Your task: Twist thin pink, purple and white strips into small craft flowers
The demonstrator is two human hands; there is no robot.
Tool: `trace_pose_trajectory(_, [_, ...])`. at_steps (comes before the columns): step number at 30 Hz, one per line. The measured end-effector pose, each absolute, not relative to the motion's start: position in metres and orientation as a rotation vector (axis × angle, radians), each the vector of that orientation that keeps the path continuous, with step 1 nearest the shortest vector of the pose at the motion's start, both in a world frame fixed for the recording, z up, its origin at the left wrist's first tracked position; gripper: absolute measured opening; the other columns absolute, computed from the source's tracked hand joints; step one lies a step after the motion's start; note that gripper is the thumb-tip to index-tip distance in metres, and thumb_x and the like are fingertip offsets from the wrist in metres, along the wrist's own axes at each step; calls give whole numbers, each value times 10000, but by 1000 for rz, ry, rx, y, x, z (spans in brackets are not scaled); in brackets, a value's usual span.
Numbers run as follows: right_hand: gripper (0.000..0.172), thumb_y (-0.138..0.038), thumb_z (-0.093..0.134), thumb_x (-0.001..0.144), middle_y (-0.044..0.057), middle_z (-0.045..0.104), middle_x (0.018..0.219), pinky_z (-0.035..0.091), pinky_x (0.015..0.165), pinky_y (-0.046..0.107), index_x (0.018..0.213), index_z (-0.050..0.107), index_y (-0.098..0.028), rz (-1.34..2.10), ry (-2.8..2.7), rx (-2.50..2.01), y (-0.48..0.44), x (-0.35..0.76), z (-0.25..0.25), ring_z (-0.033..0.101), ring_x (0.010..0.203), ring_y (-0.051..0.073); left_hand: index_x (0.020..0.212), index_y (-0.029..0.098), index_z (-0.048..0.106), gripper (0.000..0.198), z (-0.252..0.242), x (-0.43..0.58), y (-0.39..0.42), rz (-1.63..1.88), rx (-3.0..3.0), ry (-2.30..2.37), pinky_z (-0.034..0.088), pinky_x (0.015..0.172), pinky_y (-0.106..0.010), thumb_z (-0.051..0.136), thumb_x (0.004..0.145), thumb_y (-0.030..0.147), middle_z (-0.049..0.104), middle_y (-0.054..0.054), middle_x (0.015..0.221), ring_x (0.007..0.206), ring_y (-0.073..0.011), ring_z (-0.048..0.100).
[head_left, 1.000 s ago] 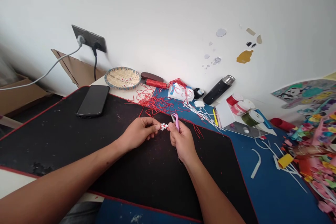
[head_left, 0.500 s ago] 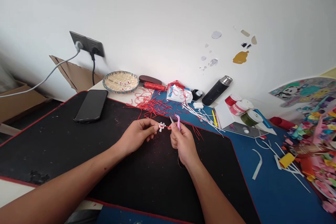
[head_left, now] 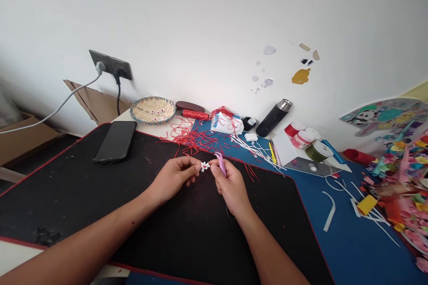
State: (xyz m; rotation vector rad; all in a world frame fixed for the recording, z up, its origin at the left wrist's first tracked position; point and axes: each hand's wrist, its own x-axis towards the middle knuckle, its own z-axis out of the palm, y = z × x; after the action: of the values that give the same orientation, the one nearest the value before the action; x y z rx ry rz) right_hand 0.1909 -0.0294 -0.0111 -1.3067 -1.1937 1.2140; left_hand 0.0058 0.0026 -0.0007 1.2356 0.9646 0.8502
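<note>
Above the black mat [head_left: 189,231] I hold 1 white-and-red flower [head_left: 204,167], long axis indistinct, left hand [head_left: 176,179] nearer and pinching its edge, right hand [head_left: 233,185] opposite, clasping 1 purple tool [head_left: 220,161], its fingertips' contact with the flower unclear.

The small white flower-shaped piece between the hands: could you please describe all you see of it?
The small white flower-shaped piece looks like thin cord, with petal-like lobes around a red middle. It faces the camera in the grip of the left hand, over the black red-edged mat. The right hand, holding a slim purple tool, is close beside it; contact there is unclear.
</note>
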Motion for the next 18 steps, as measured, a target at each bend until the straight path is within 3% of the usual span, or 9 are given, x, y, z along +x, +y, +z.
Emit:
trace_pose_trajectory(6, [320,-518,679,912,-76,397,575,259,429,225,970,685,-203,1123,-1329,-1396,-30,190,-10,336,453,92,835,163,711,442,2,7,0,832,1238,959,428,564,-261,761,770,597,622,5,698,584,-131,519])
trace_pose_trajectory(18, [295,-497,669,923,-73,410,592,259,436,227,951,679,-203,1121,-1329,-1380,-30,190,-11,329,458,90,789,170,702,435,4,6,0,849,1266,971,423,560,-250,762,779,601,613,9,691,589,-130,515])
